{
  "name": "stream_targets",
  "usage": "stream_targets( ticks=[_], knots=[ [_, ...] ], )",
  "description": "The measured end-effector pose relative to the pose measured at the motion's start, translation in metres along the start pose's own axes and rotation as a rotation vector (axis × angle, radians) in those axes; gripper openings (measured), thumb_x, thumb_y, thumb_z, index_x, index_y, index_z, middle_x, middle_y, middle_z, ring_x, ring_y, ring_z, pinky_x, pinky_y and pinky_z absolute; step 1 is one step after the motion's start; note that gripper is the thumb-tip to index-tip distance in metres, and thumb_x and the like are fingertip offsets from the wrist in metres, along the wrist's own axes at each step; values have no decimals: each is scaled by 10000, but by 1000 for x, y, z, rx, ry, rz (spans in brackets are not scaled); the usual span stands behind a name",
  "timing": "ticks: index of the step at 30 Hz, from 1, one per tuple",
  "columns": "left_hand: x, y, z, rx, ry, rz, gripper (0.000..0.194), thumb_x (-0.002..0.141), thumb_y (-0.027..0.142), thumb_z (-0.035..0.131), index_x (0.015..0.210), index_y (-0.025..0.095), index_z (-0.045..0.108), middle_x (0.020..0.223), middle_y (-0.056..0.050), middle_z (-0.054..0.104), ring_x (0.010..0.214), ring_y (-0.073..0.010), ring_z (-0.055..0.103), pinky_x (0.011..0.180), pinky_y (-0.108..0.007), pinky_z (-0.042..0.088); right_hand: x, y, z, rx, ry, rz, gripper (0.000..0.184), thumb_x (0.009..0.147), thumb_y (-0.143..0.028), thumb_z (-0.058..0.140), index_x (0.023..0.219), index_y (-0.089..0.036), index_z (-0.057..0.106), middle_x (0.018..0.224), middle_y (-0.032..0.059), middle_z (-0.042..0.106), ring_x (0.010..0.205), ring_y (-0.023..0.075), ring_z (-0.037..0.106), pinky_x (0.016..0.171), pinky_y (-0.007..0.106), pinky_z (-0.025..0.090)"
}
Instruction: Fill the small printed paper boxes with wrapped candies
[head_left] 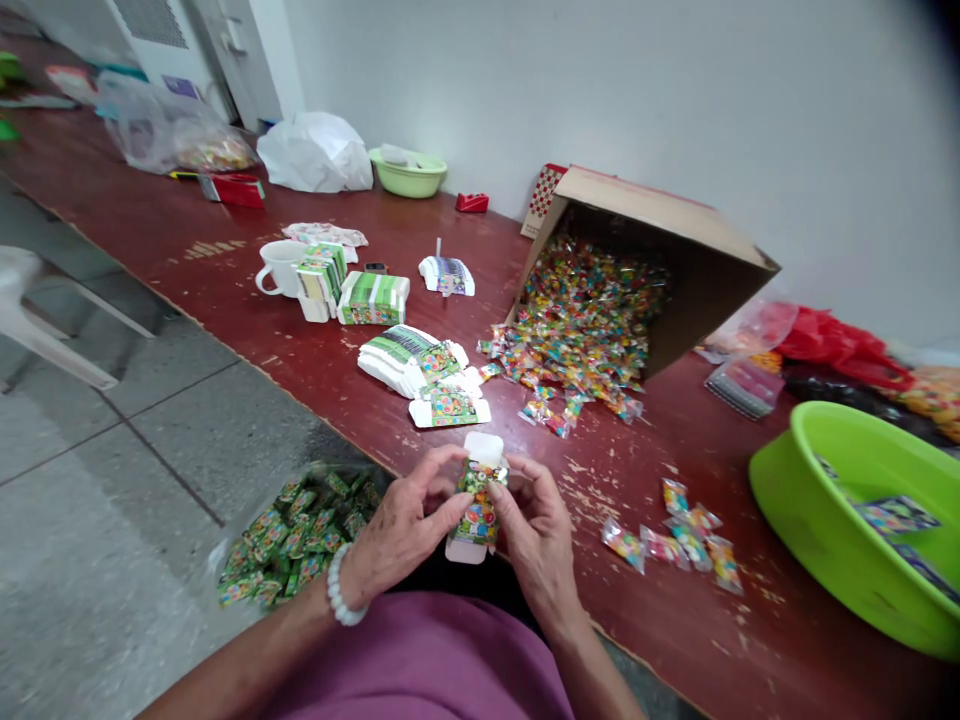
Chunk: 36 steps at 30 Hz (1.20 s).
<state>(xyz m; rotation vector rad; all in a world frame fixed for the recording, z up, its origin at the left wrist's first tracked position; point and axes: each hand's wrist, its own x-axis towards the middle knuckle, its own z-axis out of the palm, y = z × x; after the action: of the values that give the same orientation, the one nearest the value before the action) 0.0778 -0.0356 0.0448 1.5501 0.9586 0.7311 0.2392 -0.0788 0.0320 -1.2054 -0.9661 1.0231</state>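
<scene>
From where I'm watching, the left hand (401, 522), with a white bead bracelet (340, 586) on its wrist, and the right hand (537, 530) are close together just above the lap, both curled and only partly open. Between them they hold a small paperboard carton with a green and multicoloured print (478, 506), its white end flaps showing above and below the fingers. The left thumb lies across its front, and the right fingers grip its upper part. Just left of the left hand, a clear plastic bag of green-wrapped packets (300, 535) sits beside the table edge. Just right of the right hand, a few clear packets of colourful sweets (667, 545) lie loose on the reddish-brown wooden tabletop (187, 255). Straight ahead of the hands is a loose stack of green-and-white printed cartons (416, 365). Farther ahead and to the right, a tipped brown cardboard box (660, 205) spills a heap of bright wrapped sweets (577, 340). Far to the right of the hands sits a lime-green plastic basin (847, 530) holding flat printed pieces, and farther ahead on the left stands a white ceramic mug (279, 268)
</scene>
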Motion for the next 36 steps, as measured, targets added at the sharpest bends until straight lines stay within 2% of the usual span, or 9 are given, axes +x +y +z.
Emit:
stream_targets(
  ticks=[5, 10, 15, 20, 23, 26, 28, 32, 36],
  knots=[
    [7, 5, -2, -262, -82, -73, 424, 891, 348, 630, 1263, 225, 466, 789, 21, 640, 667, -124, 587, 624, -221, 451, 1, 0, -2, -10, -6, -7, 295, 870, -403, 674, 1101, -225, 630, 893, 27, 660, 758, 158, 611, 672, 268, 506],
    [9, 7, -2, -386, -200, -138, 368, 867, 351, 671, 1152, 204, 490, 776, 25, 626, 687, -119, 568, 666, -240, 449, 7, -3, -13, 34, -34, 94, 208, 861, -401, 691, 890, -196, 681, 762, -6, 649, 664, 121, 561, 625, 231, 462],
    [8, 3, -1, -348, -174, -78, 217, 912, 377, 617, 960, 177, 546, 883, 0, 621, 789, -126, 550, 714, -246, 441, 15, -3, -18, 104, -92, 170, 222, 746, -365, 805, 747, -169, 701, 760, 13, 699, 690, 127, 601, 686, 247, 481],
    [7, 3, -3, -212, -166, -34, 199, 933, 368, 585, 970, 173, 584, 951, -22, 643, 880, -155, 566, 807, -281, 449, 15, -5, -16, 197, -109, 222, 432, 652, -314, 878, 1019, -213, 674, 730, -29, 676, 639, 113, 595, 628, 227, 480],
    [7, 2, -5, -244, -135, -39, 196, 907, 353, 626, 979, 185, 555, 917, -8, 647, 847, -143, 581, 779, -264, 457, 12, -7, -17, 127, -215, 230, 266, 721, -336, 834, 871, -175, 683, 715, -9, 666, 626, 112, 575, 605, 228, 470],
    [7, 3, -3, -383, -67, -113, 341, 852, 347, 707, 1076, 219, 485, 805, 41, 625, 731, -112, 579, 684, -219, 455, 9, -8, -16, 54, -169, 138, 224, 765, -341, 796, 733, -166, 661, 677, -15, 629, 595, 105, 539, 572, 224, 453],
    [6, 4, 1, -508, -99, -193, 416, 854, 377, 706, 1161, 236, 464, 799, 45, 625, 701, -107, 594, 653, -207, 462, 8, -8, -15, 16, -137, 78, 211, 795, -336, 767, 719, -172, 660, 671, -22, 605, 587, 106, 535, 563, 225, 451],
    [3, 1, 12, -727, -302, -412, 514, 925, 615, 467, 1211, 193, 536, 799, -43, 682, 595, -160, 665, 544, -250, 512, 8, -12, -14, -139, -116, -72, 142, 868, -331, 684, 799, -209, 700, 703, -6, 617, 601, 134, 584, 571, 254, 484],
    [6, -3, 20, -785, -250, -511, 680, 902, 714, 370, 1245, 163, 574, 668, -39, 659, 410, -152, 599, 388, -241, 470, 9, -20, -17, -364, -203, -279, 108, 894, -286, 651, 892, -231, 744, 840, 43, 699, 769, 180, 667, 731, 307, 530]
  ],
)
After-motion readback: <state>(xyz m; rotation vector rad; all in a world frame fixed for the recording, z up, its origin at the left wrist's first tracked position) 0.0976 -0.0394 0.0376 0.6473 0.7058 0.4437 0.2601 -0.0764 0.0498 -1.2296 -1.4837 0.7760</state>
